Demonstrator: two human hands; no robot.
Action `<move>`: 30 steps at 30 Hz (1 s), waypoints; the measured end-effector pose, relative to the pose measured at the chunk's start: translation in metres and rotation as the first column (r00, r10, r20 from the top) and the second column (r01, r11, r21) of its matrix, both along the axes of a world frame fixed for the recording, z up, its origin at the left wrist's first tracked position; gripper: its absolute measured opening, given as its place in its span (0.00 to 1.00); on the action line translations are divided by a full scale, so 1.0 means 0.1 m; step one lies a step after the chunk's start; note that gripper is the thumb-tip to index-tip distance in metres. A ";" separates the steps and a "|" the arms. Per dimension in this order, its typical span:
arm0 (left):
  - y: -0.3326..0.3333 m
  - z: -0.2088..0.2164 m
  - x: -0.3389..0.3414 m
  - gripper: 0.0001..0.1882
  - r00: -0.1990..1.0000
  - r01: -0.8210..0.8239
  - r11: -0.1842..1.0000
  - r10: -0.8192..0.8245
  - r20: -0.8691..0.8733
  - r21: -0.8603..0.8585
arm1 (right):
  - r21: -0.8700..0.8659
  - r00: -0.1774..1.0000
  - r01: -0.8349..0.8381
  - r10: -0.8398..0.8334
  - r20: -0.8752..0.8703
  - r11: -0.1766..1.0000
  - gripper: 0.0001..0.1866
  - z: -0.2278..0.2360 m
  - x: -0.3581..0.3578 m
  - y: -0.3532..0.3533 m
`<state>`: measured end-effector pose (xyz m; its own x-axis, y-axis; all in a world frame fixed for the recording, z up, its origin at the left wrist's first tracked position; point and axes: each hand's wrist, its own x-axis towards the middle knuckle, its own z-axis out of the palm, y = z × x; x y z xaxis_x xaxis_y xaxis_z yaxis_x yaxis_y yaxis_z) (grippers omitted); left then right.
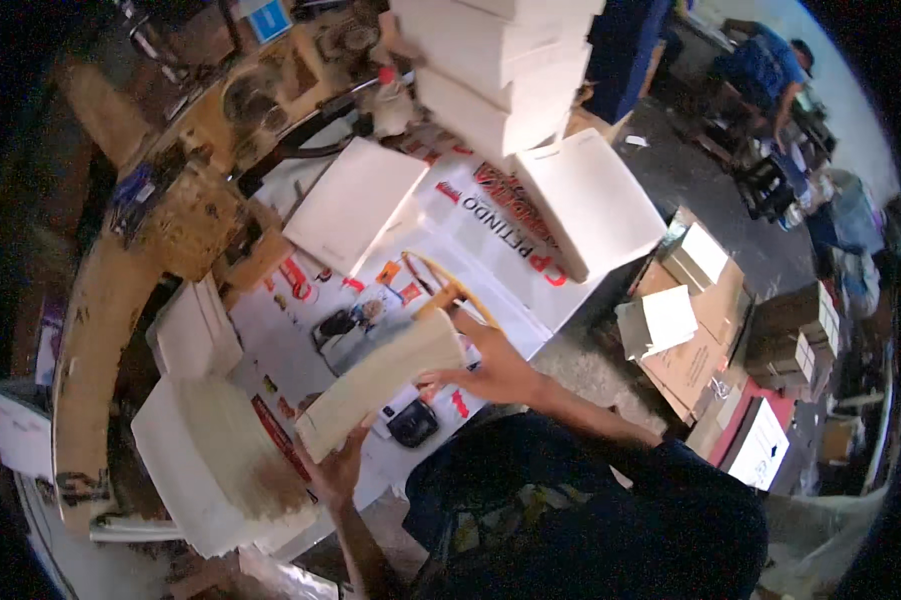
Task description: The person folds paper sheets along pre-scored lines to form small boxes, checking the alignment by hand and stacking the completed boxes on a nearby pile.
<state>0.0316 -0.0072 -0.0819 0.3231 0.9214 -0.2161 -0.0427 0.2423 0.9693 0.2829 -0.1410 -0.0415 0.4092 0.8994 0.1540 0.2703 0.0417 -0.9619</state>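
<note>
A long cream-coloured piece, board or a stack of paper strips point(382, 380), is held slanting over the table in both hands. My left hand point(338, 462) is closed round its near left end. At its far right end my right hand point(490, 362) grips it, thumb and fingers on either side. Below and left of it lies a big fanned stack of cream sheets point(225, 455), close to my left hand. A yellow curved thing point(448, 290) lies just beyond my right hand. Under the held piece, the printed white table cover point(425, 240) shows, with a dark object point(412, 424) at my side of it.
Tall stacked white boxes point(500, 70) stand at the back, beside an open white box point(592, 205) and a flat white box point(358, 205). A worn wooden bench point(120, 300) runs along the left. Cartons point(690, 335) are on the right floor, and another person point(765, 75) bends far right.
</note>
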 end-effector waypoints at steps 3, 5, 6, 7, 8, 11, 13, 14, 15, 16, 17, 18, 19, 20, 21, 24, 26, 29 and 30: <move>0.04 -0.38 -0.21 0.38 0.860 0.354 0.692 0.023 -0.509 0.629 | 0.061 0.975 0.203 -0.207 0.075 0.977 0.43 -0.01 -0.18 -0.12; -0.04 -0.40 -0.14 0.38 0.720 0.605 0.186 0.289 -0.631 0.775 | 0.184 0.976 0.166 -0.188 0.108 0.969 0.48 0.07 -0.25 -0.13; -0.22 -0.13 0.15 0.38 0.791 0.518 0.407 0.107 -0.602 0.752 | 0.182 0.989 0.100 -0.117 0.088 0.978 0.47 0.10 -0.27 -0.15; -0.30 0.03 0.29 0.37 0.856 0.434 0.610 -0.049 -0.515 0.663 | 0.189 0.997 0.026 -0.040 0.068 0.982 0.47 0.11 -0.29 -0.13; -0.26 -0.07 0.20 0.34 0.847 0.386 0.747 -0.055 -0.529 0.541 | 0.008 0.974 -0.020 0.018 0.224 1.000 0.46 0.03 -0.17 -0.16; -0.36 0.09 0.52 0.33 0.983 0.021 0.920 0.053 -0.175 0.392 | 0.129 0.984 -0.022 -0.001 0.178 0.991 0.45 0.15 -0.05 -0.08; -0.31 0.00 0.55 0.34 0.989 -0.023 0.894 0.087 -0.121 0.448 | 0.123 0.998 0.036 -0.043 0.055 0.992 0.40 0.14 0.03 -0.10; -0.30 -0.03 0.54 0.34 0.991 -0.067 0.865 0.115 -0.067 0.497 | 0.111 0.983 0.018 -0.037 0.178 0.994 0.36 0.17 0.07 -0.10; -0.31 0.00 0.55 0.34 0.991 -0.068 0.863 0.116 -0.065 0.500 | 0.098 0.954 0.006 -0.035 0.298 0.995 0.32 0.18 0.12 -0.09; -0.35 0.08 0.51 0.30 0.991 -0.079 0.859 0.123 -0.055 0.506 | 0.072 0.976 0.046 -0.060 0.212 0.996 0.27 0.33 0.05 -0.13; -0.37 0.16 0.48 0.26 0.990 -0.090 0.854 0.131 -0.045 0.512 | 0.077 0.977 0.035 -0.051 0.209 0.996 0.27 0.39 0.06 -0.13; -0.39 0.24 0.48 0.26 0.989 -0.094 0.854 0.138 -0.048 0.512 | 0.106 0.967 0.014 -0.040 0.251 0.994 0.27 0.45 0.06 -0.18; -0.41 0.32 0.49 0.25 0.987 -0.074 0.874 0.132 -0.088 0.480 | 0.135 0.956 -0.010 -0.031 0.293 0.991 0.27 0.46 0.05 -0.20; -0.42 0.38 0.50 0.24 0.984 -0.055 0.893 0.125 -0.127 0.447 | 0.088 0.961 -0.023 -0.003 0.278 0.996 0.28 0.45 0.05 -0.18; -0.46 0.47 0.57 0.24 0.984 -0.057 0.893 0.126 -0.126 0.446 | 0.087 0.960 -0.024 -0.001 0.279 0.996 0.28 0.37 0.04 -0.18; -0.42 0.42 0.62 0.23 0.933 -0.050 0.972 0.129 -0.336 0.231 | 0.066 0.929 0.054 -0.074 0.364 0.996 0.31 0.16 0.02 -0.10; -0.48 -0.03 0.22 0.35 0.931 0.033 0.900 0.130 -0.341 0.435 | -0.054 0.959 -0.019 0.033 0.280 0.998 0.33 0.34 -0.06 -0.23; -0.50 -0.26 0.10 0.33 0.999 0.009 0.999 -0.006 -0.054 0.050 | -0.044 0.936 0.012 0.004 0.351 0.999 0.34 0.14 -0.09 -0.34; -0.49 -0.18 0.11 0.32 0.876 0.258 0.943 -0.135 -0.464 0.211 | -0.057 0.939 0.053 -0.030 0.343 0.997 0.34 0.07 -0.09 -0.31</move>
<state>0.0424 -0.0558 -0.0996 0.4320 0.8908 -0.1412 0.4212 -0.0608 0.9049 0.2742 -0.1715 -0.0347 0.3792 0.8953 0.2337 0.5835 -0.0354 -0.8113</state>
